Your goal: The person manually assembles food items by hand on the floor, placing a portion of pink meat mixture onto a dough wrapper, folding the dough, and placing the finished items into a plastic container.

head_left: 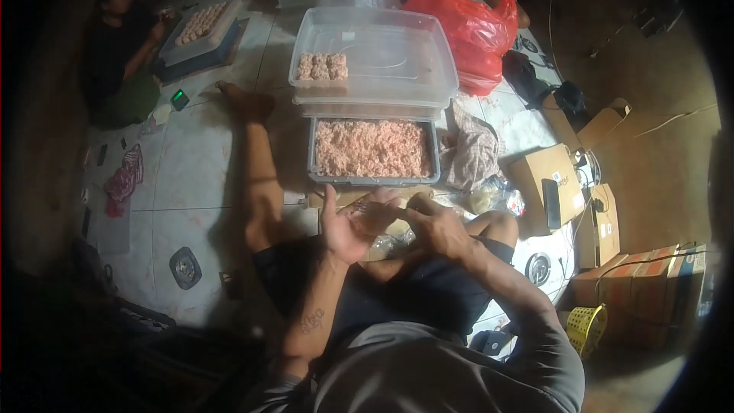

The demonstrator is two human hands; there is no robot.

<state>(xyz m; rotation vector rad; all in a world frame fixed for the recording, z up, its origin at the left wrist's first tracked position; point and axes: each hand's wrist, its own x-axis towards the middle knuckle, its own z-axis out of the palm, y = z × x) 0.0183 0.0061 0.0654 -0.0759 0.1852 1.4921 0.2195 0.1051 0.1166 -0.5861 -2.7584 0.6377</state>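
Note:
My left hand [352, 229] is held palm up in front of my lap, its thumb apart and its fingers stretched out. Something thin and pinkish seems to lie across those fingers, too blurred to name. Close on its right, my right hand [440, 228] is closed, with the fingertips pinched toward the left palm. What it grips is hidden. Just beyond both hands stands a grey tub of pink minced filling [372, 149]. Behind that, a clear plastic box [397, 53] on top of a stack holds a few rows of lumpy filled pieces [323, 66] in its left corner.
A red plastic bag [474, 34] and a crumpled cloth [472, 149] lie to the right of the boxes. Cardboard boxes [547, 183] and a yellow basket [586, 329] stand farther right. At the far left a person [122, 46] sits beside a filled tray [202, 27].

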